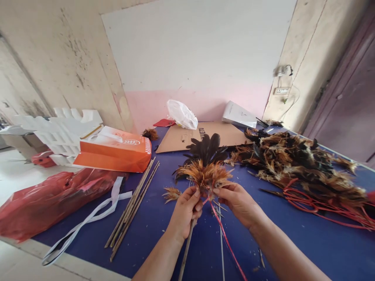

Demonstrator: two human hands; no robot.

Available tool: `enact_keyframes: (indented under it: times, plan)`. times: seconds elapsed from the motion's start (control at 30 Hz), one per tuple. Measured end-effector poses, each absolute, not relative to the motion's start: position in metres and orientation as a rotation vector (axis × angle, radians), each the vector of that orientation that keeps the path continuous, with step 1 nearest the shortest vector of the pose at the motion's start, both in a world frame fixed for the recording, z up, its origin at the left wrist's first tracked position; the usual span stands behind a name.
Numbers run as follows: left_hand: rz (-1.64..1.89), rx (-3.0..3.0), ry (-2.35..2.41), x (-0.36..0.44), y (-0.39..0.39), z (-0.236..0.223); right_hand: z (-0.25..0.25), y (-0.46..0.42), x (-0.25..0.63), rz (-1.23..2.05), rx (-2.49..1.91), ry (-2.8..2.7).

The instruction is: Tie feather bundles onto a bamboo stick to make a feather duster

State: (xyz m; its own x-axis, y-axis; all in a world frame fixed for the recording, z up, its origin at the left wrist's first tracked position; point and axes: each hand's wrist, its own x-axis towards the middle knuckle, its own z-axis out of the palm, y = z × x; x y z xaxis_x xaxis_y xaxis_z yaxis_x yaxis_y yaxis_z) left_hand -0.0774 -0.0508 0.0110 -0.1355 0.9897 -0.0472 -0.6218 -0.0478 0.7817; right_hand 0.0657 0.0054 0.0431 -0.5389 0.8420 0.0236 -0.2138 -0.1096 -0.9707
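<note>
My left hand (186, 210) is closed round the upper part of a thin wooden stick (186, 253), just under a tuft of feathers. Brown feathers (202, 173) fan out round the stick's top, with longer black feathers (206, 147) rising above them. At the tuft's right side my right hand (238, 203) pinches the base of some brown feathers between thumb and fingers. A pink string (226, 238) runs from the binding between my hands down toward the table's near edge. Fingers partly hide the binding.
A large feather heap (295, 160) lies right, near scissors (271, 192) and tangled red string (316, 203). To the left are several sticks (131, 210), a white strap (88, 218), an orange bag (117, 152) and a red plastic bag (55, 201). Flat cardboard (175, 138) lies behind.
</note>
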Motion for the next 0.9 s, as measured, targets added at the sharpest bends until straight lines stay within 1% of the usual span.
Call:
enact_keyframes:
  times: [0.4, 0.7, 0.9]
  plan:
    - [1.466, 0.439, 0.639, -0.079, -0.052, 0.013, 0.03, 0.006, 0.063, 1.928, -0.731, -1.235]
    - [1.43, 0.404, 0.65, -0.077, -0.053, 0.016, 0.028, 0.001, 0.06, 1.7, -0.899, -1.318]
    - [1.397, 0.423, 0.671, -0.076, -0.054, 0.014, 0.026, -0.001, 0.058, 1.737, -0.915, -1.311]
